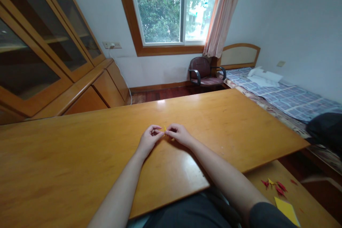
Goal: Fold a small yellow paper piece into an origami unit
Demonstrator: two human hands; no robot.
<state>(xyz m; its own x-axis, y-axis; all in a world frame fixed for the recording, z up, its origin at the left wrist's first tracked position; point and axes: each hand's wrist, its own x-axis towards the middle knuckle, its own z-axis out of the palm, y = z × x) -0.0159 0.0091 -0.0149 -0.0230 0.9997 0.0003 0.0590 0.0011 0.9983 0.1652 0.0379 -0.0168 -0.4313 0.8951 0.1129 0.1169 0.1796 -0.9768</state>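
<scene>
A small folded piece of yellow paper [165, 128] is pinched between my two hands, just above the wooden desk [93, 149]. My left hand [151, 137] grips its left side with thumb and fingertips, the other fingers curled. From the right, my right hand [178, 133] holds it between thumb and forefinger. The fingertips of both hands nearly meet, and much of the paper is hidden behind them. Its exact folded shape is too small to make out.
On a lower surface at the right lie several small red folded paper pieces [280, 188], a yellow one [270, 181] and a stack of yellow paper sheets [287, 211]. A chair [201, 68] stands beyond the desk. A bed [283, 96] with a dark bag [327, 131] is at right.
</scene>
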